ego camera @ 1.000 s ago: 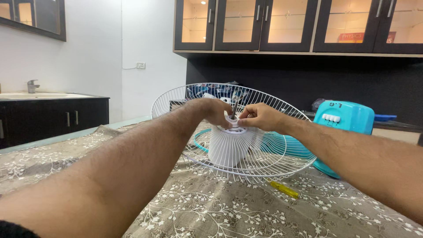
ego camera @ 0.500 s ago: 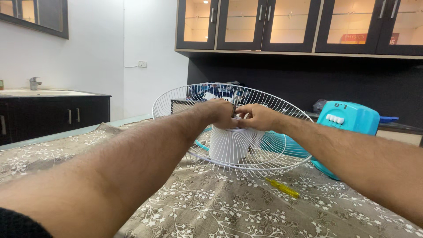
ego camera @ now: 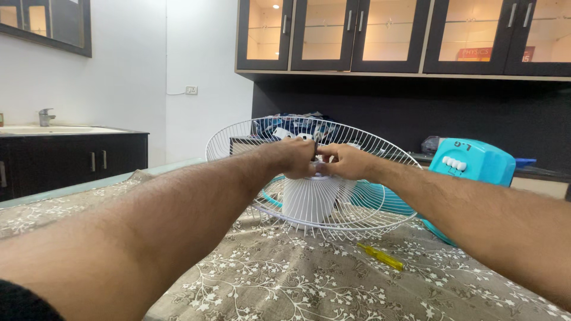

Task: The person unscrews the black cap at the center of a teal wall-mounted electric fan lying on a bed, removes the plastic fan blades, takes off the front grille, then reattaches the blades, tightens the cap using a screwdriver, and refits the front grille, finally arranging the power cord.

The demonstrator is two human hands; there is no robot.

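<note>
Fingers (ego camera: pixel 326 156) of both hands pinched shut atop white fan motor housing (ego camera: pixel 310 197).

Yellow screwdriver (ego camera: pixel 380 257) on floral cloth (ego camera: pixel 285 279) (sink (ego camera: pixel 53 129) far left).

White wire fan guard (ego camera: pixel 357 205), round, dish-shaped, tilted with its open side up, centre of frame, resting on the patterned tablecloth. White ribbed motor housing (ego camera: pixel 309 199) stands upright at its hub; small dark part on top, too hidden to identify.
</note>
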